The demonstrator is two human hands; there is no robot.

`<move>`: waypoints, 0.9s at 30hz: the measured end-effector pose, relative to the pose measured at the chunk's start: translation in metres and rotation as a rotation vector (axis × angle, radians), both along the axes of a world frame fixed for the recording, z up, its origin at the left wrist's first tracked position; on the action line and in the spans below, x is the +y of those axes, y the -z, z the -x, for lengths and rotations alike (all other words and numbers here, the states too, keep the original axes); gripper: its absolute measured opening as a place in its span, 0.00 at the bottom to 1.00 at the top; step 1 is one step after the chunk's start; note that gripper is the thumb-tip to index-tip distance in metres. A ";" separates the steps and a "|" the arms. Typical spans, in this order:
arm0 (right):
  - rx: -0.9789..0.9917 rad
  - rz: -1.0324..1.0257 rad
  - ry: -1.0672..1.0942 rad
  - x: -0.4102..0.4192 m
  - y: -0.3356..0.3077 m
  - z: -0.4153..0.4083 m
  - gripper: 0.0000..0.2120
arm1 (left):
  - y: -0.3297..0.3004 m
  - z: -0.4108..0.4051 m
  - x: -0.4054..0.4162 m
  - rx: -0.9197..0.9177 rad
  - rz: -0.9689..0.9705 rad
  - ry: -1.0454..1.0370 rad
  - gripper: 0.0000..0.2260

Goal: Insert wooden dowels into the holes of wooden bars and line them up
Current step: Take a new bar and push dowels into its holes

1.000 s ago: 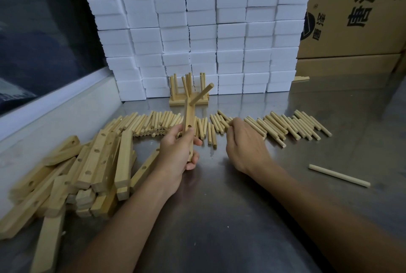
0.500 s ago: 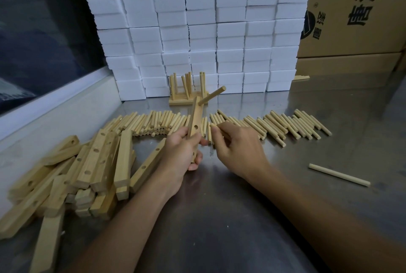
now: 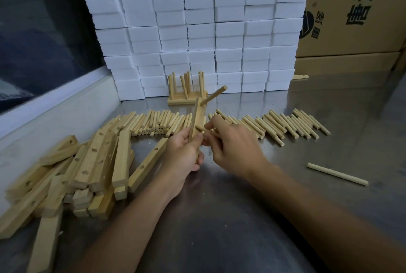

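My left hand (image 3: pixel 182 152) grips a wooden bar (image 3: pixel 198 116) held upright above the steel table. One dowel (image 3: pixel 214 95) sticks out of the bar's top hole, pointing up and right. My right hand (image 3: pixel 235 145) pinches a second dowel (image 3: pixel 200 127) and holds its end against the bar's face, just above my left fingers. A row of loose dowels (image 3: pixel 274 124) lies behind both hands. Finished bars with upright dowels (image 3: pixel 186 95) stand at the back against white boxes.
A pile of drilled wooden bars (image 3: pixel 87 163) lies at the left. A longer single dowel (image 3: pixel 337 174) lies alone at the right. Stacked white boxes (image 3: pixel 197 31) and a cardboard carton (image 3: pixel 356 13) close the back of the steel table (image 3: pixel 241 217).
My right hand picked a dowel from the row and brought it left to the bar. The bar in my left hand shifted slightly right.
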State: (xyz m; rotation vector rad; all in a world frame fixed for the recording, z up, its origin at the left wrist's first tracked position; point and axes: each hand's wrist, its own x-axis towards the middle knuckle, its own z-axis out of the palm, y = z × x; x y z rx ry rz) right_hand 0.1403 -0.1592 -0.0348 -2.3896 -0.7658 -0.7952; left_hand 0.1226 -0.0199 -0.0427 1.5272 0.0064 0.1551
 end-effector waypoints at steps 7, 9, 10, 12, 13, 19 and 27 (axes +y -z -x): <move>-0.043 0.022 0.022 -0.002 -0.007 0.001 0.07 | 0.003 0.001 0.000 -0.049 -0.061 -0.055 0.08; -0.062 0.080 0.040 -0.004 -0.012 0.001 0.08 | 0.006 0.001 -0.001 -0.089 -0.114 -0.075 0.09; -0.067 0.105 0.042 -0.005 -0.014 0.001 0.09 | 0.007 0.001 -0.001 -0.110 -0.142 -0.083 0.09; -0.080 0.137 0.044 -0.007 -0.017 0.000 0.09 | 0.010 0.000 -0.001 -0.147 -0.230 -0.112 0.09; -0.085 0.160 0.049 -0.008 -0.018 0.000 0.10 | 0.011 0.000 -0.002 -0.158 -0.268 -0.126 0.09; -0.085 0.263 0.094 -0.007 -0.017 0.000 0.15 | 0.014 0.001 -0.004 -0.190 -0.408 -0.171 0.08; -0.003 0.203 0.093 -0.005 -0.017 0.002 0.15 | 0.010 0.003 -0.006 -0.231 -0.565 -0.203 0.04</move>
